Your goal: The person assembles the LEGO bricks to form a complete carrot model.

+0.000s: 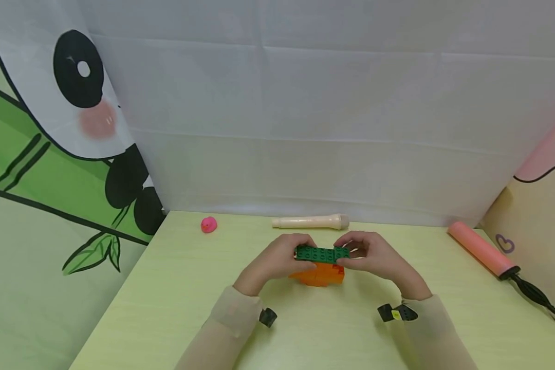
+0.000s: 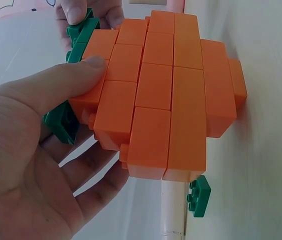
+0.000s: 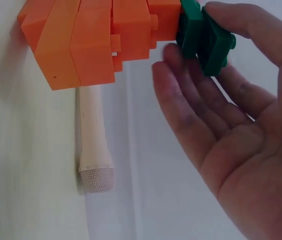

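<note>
An orange brick build [image 1: 316, 275], stacked in stepped rows, stands on the table with green bricks [image 1: 315, 254] along its top. My left hand [image 1: 289, 255] grips the build at its upper left end; in the left wrist view the thumb [image 2: 76, 80] lies against the orange bricks, with the other fingers on the far side. At the opposite end my right hand [image 1: 366, 253] pinches a green brick [image 3: 216, 46] between thumb and fingers. It sits tilted against another green brick [image 3: 190, 27]; whether the two are joined I cannot tell.
Behind the build lies a cream toy microphone [image 1: 310, 221], with a loose green brick [image 2: 199, 196] near it. A pink rubber duck [image 1: 208, 224] sits at the back left. At the right edge lies a pink cylinder [image 1: 483, 249] with a black handle. A white sheet [image 1: 305, 128] hangs behind the table.
</note>
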Demonstrator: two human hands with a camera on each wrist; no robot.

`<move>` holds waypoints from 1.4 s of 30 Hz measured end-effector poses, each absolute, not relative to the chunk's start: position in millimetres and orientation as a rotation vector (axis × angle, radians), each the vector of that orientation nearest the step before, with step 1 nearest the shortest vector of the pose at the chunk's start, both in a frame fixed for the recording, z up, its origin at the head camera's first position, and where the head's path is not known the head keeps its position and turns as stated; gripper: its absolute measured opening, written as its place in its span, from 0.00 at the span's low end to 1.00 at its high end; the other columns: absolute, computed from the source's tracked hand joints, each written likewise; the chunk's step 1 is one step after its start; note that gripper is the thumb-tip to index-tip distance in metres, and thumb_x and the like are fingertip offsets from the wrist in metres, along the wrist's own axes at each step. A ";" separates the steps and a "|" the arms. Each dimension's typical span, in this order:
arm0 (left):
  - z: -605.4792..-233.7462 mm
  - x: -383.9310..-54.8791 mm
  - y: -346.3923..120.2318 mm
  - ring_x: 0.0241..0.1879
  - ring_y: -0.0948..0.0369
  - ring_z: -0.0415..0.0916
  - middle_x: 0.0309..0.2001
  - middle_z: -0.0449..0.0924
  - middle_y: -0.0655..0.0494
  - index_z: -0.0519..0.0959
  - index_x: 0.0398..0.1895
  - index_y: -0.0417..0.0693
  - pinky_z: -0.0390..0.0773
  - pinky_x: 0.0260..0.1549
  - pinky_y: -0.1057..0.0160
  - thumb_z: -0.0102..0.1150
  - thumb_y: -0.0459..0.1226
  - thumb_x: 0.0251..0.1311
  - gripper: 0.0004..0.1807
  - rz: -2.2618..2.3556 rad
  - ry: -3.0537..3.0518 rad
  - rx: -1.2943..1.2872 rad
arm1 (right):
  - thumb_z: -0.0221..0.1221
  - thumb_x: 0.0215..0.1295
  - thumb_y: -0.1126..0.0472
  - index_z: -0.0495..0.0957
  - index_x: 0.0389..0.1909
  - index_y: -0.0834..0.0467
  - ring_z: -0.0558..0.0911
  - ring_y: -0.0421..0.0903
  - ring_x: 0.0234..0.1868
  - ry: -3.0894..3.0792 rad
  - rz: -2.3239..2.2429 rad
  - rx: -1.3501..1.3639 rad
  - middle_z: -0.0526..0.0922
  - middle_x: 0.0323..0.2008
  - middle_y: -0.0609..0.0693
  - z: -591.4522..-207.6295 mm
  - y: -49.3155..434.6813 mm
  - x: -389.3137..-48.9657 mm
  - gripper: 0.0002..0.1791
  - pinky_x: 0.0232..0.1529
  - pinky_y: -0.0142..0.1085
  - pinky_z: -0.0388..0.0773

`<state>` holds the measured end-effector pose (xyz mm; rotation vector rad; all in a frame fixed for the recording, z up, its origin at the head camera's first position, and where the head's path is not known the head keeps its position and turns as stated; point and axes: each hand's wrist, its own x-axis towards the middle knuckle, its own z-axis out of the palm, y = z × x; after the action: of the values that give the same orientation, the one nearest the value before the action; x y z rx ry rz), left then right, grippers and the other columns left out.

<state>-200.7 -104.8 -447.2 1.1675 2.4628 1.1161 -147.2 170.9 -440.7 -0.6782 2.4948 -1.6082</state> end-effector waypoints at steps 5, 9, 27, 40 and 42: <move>-447.9 -201.2 -104.8 0.35 0.62 0.76 0.37 0.81 0.67 0.83 0.45 0.55 0.79 0.39 0.62 0.76 0.39 0.62 0.12 1.129 2.452 1.164 | 0.71 0.65 0.67 0.81 0.51 0.66 0.88 0.55 0.40 2.386 -1.677 -0.595 0.85 0.46 0.62 -440.1 168.3 -145.7 0.16 0.44 0.39 0.86; -447.7 -201.6 -104.7 0.35 0.62 0.75 0.37 0.81 0.67 0.82 0.45 0.55 0.78 0.38 0.62 0.76 0.39 0.62 0.12 1.133 2.447 1.166 | 0.71 0.65 0.68 0.81 0.51 0.68 0.89 0.55 0.43 2.309 -1.760 -0.543 0.84 0.48 0.64 -442.4 166.5 -146.5 0.17 0.45 0.40 0.85; -448.0 -202.8 -107.1 0.35 0.62 0.75 0.37 0.81 0.67 0.83 0.45 0.54 0.79 0.38 0.62 0.76 0.39 0.62 0.12 1.140 2.437 1.183 | 0.75 0.59 0.67 0.85 0.52 0.67 0.89 0.57 0.44 2.242 -1.861 -0.417 0.87 0.50 0.60 -449.0 166.8 -151.1 0.20 0.47 0.43 0.85; -448.2 -202.8 -107.5 0.34 0.62 0.75 0.36 0.81 0.67 0.83 0.44 0.55 0.78 0.37 0.62 0.76 0.39 0.61 0.12 1.165 2.420 1.180 | 0.73 0.63 0.67 0.81 0.52 0.67 0.88 0.53 0.42 2.241 -1.811 -0.523 0.86 0.47 0.59 -451.5 166.3 -152.7 0.18 0.45 0.39 0.85; -448.2 -203.0 -107.4 0.34 0.62 0.75 0.36 0.81 0.67 0.82 0.44 0.55 0.78 0.37 0.62 0.76 0.39 0.61 0.12 1.165 2.419 1.180 | 0.73 0.62 0.66 0.81 0.52 0.65 0.86 0.53 0.43 2.298 -1.773 -0.550 0.85 0.48 0.58 -451.7 165.3 -153.1 0.19 0.44 0.38 0.84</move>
<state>-203.0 -107.4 -448.2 1.1797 2.4191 1.1647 -153.1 165.3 -451.7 -0.5497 2.2977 -1.7728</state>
